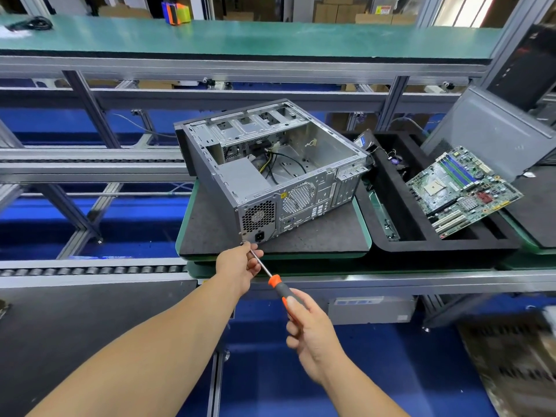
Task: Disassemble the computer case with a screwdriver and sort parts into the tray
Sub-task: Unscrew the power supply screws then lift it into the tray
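Note:
An open grey computer case (210, 176) lies on its side on a dark mat (316, 239), its rear panel facing me. The power supply (258, 218) still sits in its near left corner, with loose cables inside. My right hand (313, 332) grips the orange-and-black handle of a screwdriver (278, 285). Its tip touches the lower left corner of the rear panel. My left hand (237, 266) pinches the metal shaft near the tip. A black foam tray (391, 245) to the right holds a green motherboard (463, 191) and other parts.
A grey side panel (493, 130) leans behind the tray at the right. Roller conveyor rails (90, 270) run to the left. A green-topped shelf (240, 37) spans the back. Aluminium frame posts stand around the bench.

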